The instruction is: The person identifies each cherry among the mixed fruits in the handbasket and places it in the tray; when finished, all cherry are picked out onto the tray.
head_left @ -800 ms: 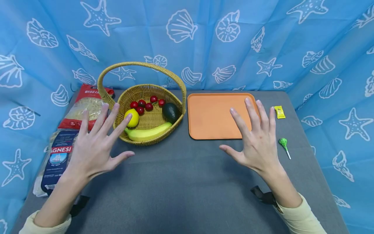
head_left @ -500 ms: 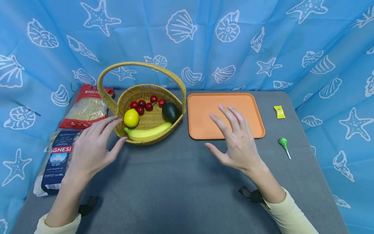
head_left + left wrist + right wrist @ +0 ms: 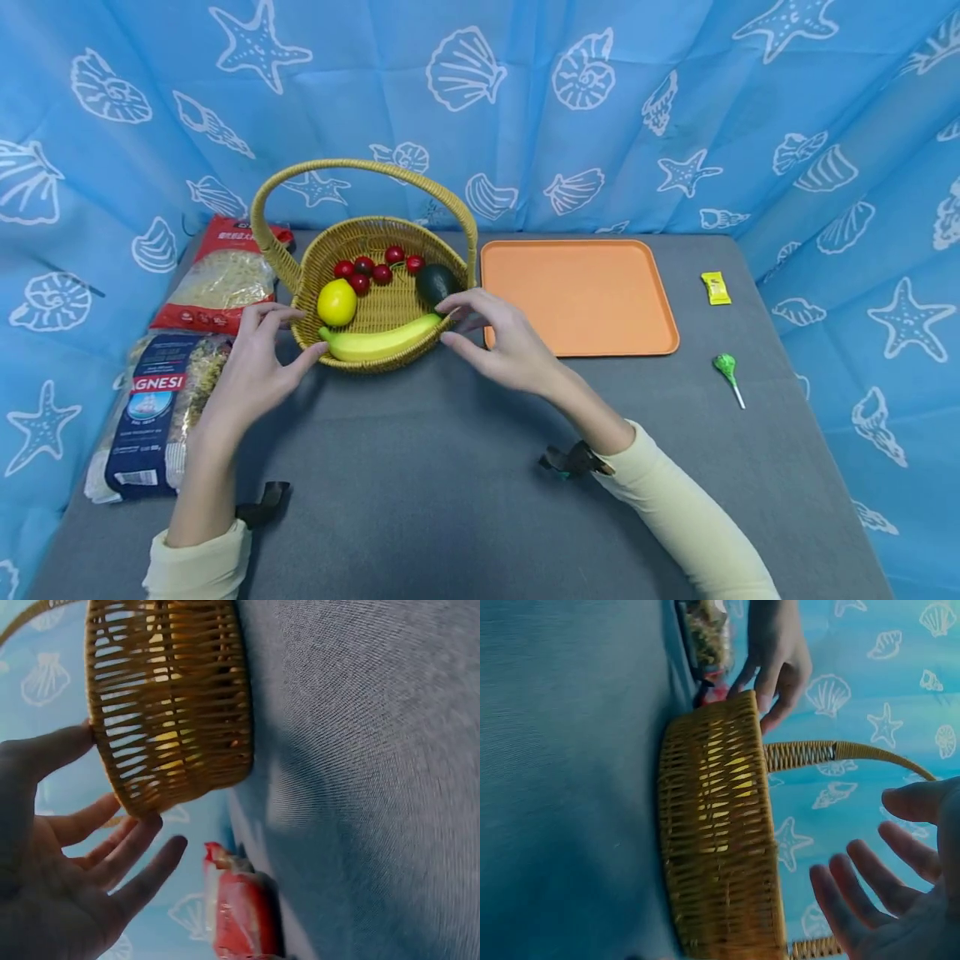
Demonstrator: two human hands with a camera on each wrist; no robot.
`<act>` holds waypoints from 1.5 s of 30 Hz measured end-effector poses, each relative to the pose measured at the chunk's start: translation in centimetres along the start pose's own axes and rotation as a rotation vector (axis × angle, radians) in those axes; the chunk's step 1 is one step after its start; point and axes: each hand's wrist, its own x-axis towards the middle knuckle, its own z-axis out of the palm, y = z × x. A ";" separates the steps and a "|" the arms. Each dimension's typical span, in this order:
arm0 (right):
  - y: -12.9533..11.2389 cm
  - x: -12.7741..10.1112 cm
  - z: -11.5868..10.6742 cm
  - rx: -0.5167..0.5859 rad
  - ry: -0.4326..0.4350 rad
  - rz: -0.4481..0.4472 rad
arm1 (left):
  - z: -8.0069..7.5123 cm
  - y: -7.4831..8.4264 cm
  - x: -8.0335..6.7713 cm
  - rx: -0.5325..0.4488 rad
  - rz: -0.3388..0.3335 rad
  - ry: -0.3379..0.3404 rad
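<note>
**Two hands closing on the wicker basket**

We have both hands at the basket (image 3: 375, 350), which stands on the grey tabletop (image 3: 465, 483) just left of the orange tray (image 3: 577, 296). Our left hand (image 3: 258, 367) is at the basket's left wall, fingers loosely spread, thumb and fingertips at or just touching the weave — the left wrist view shows the fingers (image 3: 127, 840) meeting the lower wall without curling round it. Our right hand (image 3: 502, 346) is at the right rim, fingers relaxed and slightly bent, beside the avocado (image 3: 437, 283); in the right wrist view the palm hangs apart from the wicker, so we judge it is not yet gripping.

Inside lie a banana (image 3: 378, 342), a lemon (image 3: 337, 302) and a cluster of small red fruits (image 3: 375, 267). Two pasta bags (image 3: 217, 279) lie to the left, the nearer one just beside our left wrist. A green lollipop (image 3: 726, 367) and a yellow sweet (image 3: 717, 287) lie well apart on the right.

What we think could go wrong: the load sits toward the front, so squeezing the walls unevenly could tilt the basket and roll the round fruit out. The wicker may flex or slip under open fingers — neither hand has the tall handle (image 3: 360, 171). Pushing left would crowd the pasta bags; pushing right would knock the tray.
</note>
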 end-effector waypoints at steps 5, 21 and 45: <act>0.1 4.3 1.3 0.129 -0.106 0.106 | 0.1 -0.7 0.4 -0.092 -0.055 -0.020; 2.7 14.5 4.8 0.210 -0.186 0.401 | 0.2 -0.7 0.7 -0.197 -0.156 -0.067; 3.6 17.7 8.1 0.219 -0.353 0.589 | 0.1 -1.0 0.4 -0.206 -0.163 -0.073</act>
